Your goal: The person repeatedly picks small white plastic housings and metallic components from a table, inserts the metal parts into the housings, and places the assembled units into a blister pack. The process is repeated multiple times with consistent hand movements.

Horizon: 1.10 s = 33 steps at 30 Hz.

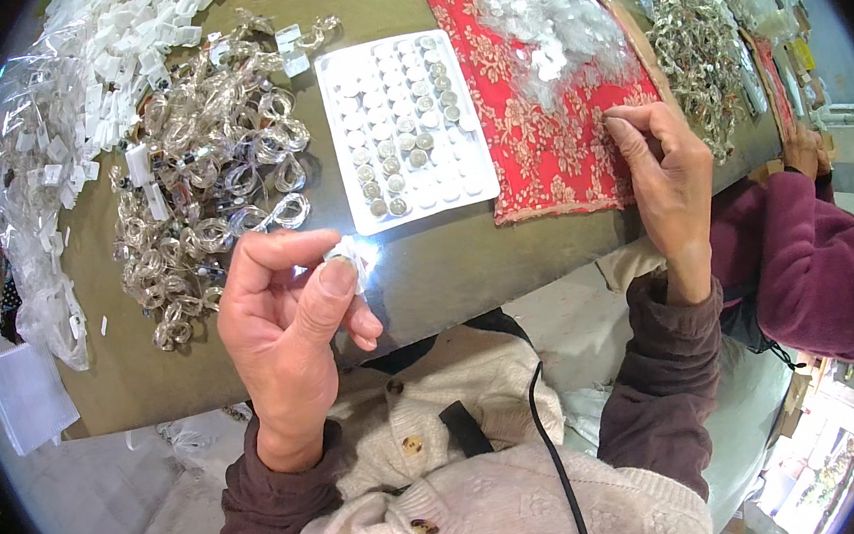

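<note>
left hand (pixel 286 323) pinches one lit led piece (pixel 353 253) below white button-cell tray (pixel 487 177) — right hand (pixel 668 163) tray-right, fingertips together, contents unclear — unlit wire-light coils (pixel 207 149) left, heaped tray-left.

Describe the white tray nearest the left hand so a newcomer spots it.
On the olive tabletop, find the red patterned cloth. Along its left edge, beyond the left hand, lies a white rectangular tray. Unlike the tangled wire coils to its left, it holds orderly rows of small round discs.
</note>
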Motion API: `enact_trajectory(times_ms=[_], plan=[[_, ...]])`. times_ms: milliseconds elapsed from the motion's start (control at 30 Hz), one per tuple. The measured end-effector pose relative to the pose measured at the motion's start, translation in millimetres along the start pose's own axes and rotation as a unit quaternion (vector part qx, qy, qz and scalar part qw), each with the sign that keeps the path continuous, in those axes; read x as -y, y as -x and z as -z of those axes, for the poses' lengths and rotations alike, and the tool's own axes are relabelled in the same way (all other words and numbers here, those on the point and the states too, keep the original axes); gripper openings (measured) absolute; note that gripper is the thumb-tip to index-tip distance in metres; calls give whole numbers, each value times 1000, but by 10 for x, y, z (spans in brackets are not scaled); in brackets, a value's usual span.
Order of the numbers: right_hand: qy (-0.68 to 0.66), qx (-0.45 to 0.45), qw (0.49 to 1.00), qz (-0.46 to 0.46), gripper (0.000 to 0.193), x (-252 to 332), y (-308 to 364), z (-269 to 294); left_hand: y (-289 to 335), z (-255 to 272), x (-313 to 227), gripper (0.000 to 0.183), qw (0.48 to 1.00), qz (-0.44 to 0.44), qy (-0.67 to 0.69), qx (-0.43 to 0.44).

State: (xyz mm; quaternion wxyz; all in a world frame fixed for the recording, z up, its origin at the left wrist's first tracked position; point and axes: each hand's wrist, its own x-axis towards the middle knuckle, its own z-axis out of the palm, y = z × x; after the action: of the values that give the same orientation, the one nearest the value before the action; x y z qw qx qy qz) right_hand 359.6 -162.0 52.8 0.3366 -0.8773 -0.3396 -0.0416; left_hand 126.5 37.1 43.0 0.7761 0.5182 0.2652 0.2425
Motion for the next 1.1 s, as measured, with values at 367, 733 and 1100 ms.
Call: enact_trajectory(times_ms=[367, 733, 1100], plan=[[-151, -64, 985, -53, 4, 7, -53, -115, 15, 24, -13, 16, 999, 18, 28, -3], [-275, 81, 958, 0, 6, 948, 419, -398, 75, 125, -48, 21, 977, 73, 184, 75], [-262, 137, 935, 195, 18, 1613, 623, -642, 411, 405, -157, 23, 984, 24, 169, 45]])
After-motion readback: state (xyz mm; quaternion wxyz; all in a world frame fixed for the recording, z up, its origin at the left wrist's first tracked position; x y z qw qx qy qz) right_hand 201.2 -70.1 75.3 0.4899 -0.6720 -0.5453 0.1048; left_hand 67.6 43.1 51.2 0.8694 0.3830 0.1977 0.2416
